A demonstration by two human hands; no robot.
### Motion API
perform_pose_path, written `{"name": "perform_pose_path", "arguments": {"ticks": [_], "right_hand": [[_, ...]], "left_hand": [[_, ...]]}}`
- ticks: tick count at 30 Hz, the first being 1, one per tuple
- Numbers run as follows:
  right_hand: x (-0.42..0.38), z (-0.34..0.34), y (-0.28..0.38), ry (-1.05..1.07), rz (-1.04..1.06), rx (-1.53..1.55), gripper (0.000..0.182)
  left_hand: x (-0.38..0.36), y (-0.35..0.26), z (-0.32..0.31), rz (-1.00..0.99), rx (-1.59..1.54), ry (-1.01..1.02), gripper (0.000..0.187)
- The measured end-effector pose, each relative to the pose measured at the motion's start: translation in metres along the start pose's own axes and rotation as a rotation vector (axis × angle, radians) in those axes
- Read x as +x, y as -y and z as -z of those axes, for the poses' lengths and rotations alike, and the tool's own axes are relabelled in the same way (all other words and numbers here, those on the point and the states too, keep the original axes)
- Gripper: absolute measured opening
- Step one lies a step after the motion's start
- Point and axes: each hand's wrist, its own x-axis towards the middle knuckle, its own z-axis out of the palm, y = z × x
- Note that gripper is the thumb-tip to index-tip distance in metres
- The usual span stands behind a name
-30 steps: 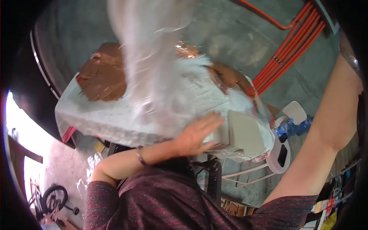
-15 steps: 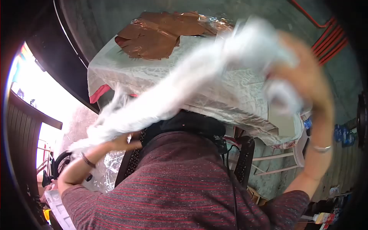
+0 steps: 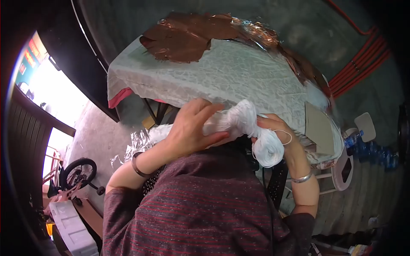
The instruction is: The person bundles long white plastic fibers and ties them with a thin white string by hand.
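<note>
A long bundle of fine white strands [image 3: 238, 115] lies across my lap, gathered narrow at its right end. My left hand [image 3: 192, 128] is closed around the bundle, thumb toward me and fingers over the far side. At the narrowed end my right hand [image 3: 284, 130] grips a ball of white string [image 3: 268, 150], which hangs just under the bundle. A thin loop of string stands out over the right fingers. The bundle's left part passes behind my left wrist, so some of it is hidden.
Ahead stands a table with a pale crinkled cover [image 3: 247, 68]. Brown foil sheets [image 3: 183, 38] lie along its far side, and a cardboard piece [image 3: 318, 128] at its right. A wheel [image 3: 79, 171] and a grey crate [image 3: 72, 230] are at left, blue bottles [image 3: 376, 153] at right.
My right hand has come down and inward from the upper right with the ball. The bundle, stretched out and blurred before, is now gathered at my lap. My left hand has moved up onto it.
</note>
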Motion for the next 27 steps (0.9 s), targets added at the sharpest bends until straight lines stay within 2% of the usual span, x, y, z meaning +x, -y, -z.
{"name": "perform_pose_path", "arguments": {"ticks": [1, 6, 8, 9, 10, 12, 13, 14, 16, 18, 20, 22, 24, 25, 27], "right_hand": [[-0.001, 0.001, 0.002, -0.008, -0.036, 0.018, 0.035], [0.012, 0.015, -0.016, -0.021, -0.102, 0.072, 0.034], [0.018, 0.006, -0.016, -0.064, -0.151, 0.233, 0.038], [0.02, 0.009, -0.01, 0.096, -0.228, 0.536, 0.042], [0.022, 0.005, -0.004, 0.1, -0.229, 0.537, 0.042], [0.026, -0.01, 0.009, -0.062, 0.049, 0.759, 0.042], [0.027, -0.018, 0.008, -0.215, 0.276, 0.669, 0.048], [0.037, -0.011, -0.002, -0.206, 0.274, 0.665, 0.048], [0.06, 0.003, -0.03, -0.124, 0.355, 0.269, 0.055], [0.067, -0.024, -0.044, -0.156, 0.4, 0.215, 0.05], [0.067, -0.043, -0.043, -0.116, 0.609, -0.129, 0.042], [0.071, -0.038, -0.041, -0.157, 0.559, -0.202, 0.039], [0.072, -0.034, -0.043, -0.187, 0.513, -0.277, 0.036], [0.071, -0.033, -0.045, -0.204, 0.547, -0.296, 0.03], [0.068, -0.034, -0.05, -0.217, 0.58, -0.312, 0.025]], "left_hand": [[0.005, -0.003, -0.001, -0.088, 0.258, -0.002, 0.051], [0.02, -0.002, -0.005, -0.186, 0.136, -0.052, 0.048], [0.018, 0.004, -0.011, 0.17, -0.449, 0.124, 0.051], [0.022, 0.003, -0.003, 0.259, -0.451, 0.263, 0.047], [0.023, 0.006, -0.003, 0.261, -0.448, 0.263, 0.047], [0.024, 0.011, -0.004, 0.697, -1.284, 0.175, 0.042], [0.025, 0.01, -0.004, 0.759, -1.451, 0.105, 0.042], [0.026, 0.009, -0.007, 0.757, -1.449, 0.094, 0.042], [0.024, 0.011, -0.018, 0.863, -1.736, -0.136, 0.038], [0.018, 0.019, -0.034, 0.795, -1.687, -0.165, 0.041], [0.012, 0.02, -0.044, 0.761, -1.523, -0.11, 0.044], [0.008, 0.016, -0.04, 0.775, -1.474, -0.091, 0.043], [0.006, 0.018, -0.027, 0.732, -1.089, -0.011, 0.038], [0.004, 0.019, -0.022, 0.734, -1.086, -0.016, 0.038], [0.001, 0.02, -0.015, 0.529, -0.448, 0.088, 0.035]]}}
